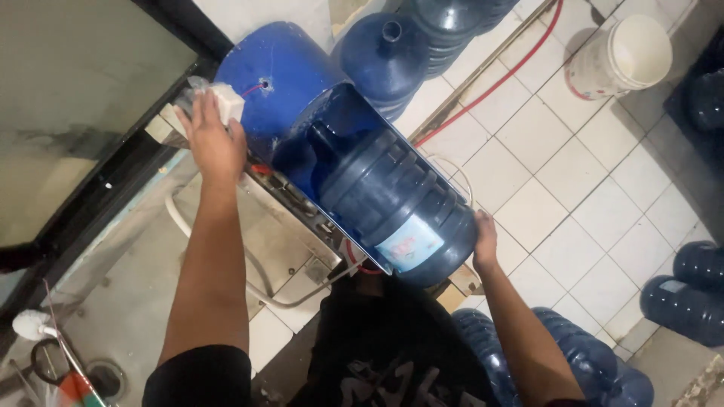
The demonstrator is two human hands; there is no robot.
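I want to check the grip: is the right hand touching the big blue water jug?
Touching. The head view shows the right hand pressed flat against the bottom end of the blue water jug.

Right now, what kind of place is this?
Probably a water-refill shop. Big blue water jugs stand on the tiled floor, one jug lies in a blue drum machine, and a red hose runs past.

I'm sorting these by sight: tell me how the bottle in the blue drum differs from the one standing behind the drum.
The bottle in the drum lies on its side; the bottle behind the drum stands upright. The lying one shows a label near its base and is touched by the right hand; the standing one shows none and is untouched. Both are dark blue, ribbed and uncapped.
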